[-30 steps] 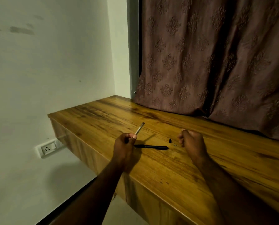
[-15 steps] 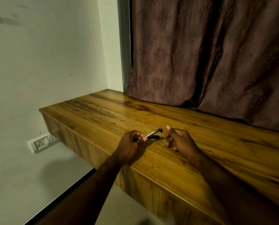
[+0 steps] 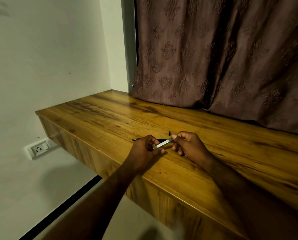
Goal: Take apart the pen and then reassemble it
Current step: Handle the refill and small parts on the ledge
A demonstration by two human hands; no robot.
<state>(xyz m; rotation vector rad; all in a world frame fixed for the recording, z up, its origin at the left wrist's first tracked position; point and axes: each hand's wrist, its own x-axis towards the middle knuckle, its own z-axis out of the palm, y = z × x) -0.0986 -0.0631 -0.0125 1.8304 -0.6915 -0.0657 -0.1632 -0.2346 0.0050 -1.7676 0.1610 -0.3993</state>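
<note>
One head cam only, worn high, looks fwd & down across the desk (image 3: pixel 214 153) front edge toward its back-left corner; hands close below centre.

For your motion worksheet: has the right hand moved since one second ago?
Yes. The right hand has shifted left along the wooden table, meeting the pale refill.

Dim warm light, soft shadows, wide-angle edge distortion.

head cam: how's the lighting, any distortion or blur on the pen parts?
Head view: dim, warm light; the hands are dark and low in contrast. The pale pen piece between them reads clearly; the black barrel behind is mostly hidden, and the small black part is too tiny to identify. Wide-angle bowing tilts the wall edge. Soft blur at bottom.
</note>
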